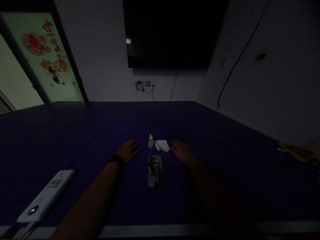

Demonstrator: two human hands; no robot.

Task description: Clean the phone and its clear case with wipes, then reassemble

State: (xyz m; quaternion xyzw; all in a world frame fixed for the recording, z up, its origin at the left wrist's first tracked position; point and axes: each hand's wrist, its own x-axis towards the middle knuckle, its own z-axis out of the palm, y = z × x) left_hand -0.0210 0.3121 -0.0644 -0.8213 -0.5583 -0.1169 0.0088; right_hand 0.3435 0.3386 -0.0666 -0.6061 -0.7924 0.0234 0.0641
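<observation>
My left hand (128,150) lies flat on the dark blue table (95,180), palm down with fingers spread, a black band around its wrist. On the other side, my right hand (182,150) rests palm down too, its fingertips close to a crumpled white tissue (162,145). Left of the tissue stands a small clear dropper bottle (150,142) with a white cap. Between my forearms lies a phone (155,171), its patterned dark-and-grey back and camera lenses facing up. Neither hand holds anything.
A white power bank (47,196) with a small lit display and a cable lies at the near left. Yellowish crumpled material (297,152) is at the right edge. Beyond the table, a large dark screen (175,33) hangs above wall sockets (146,84) with loose cables.
</observation>
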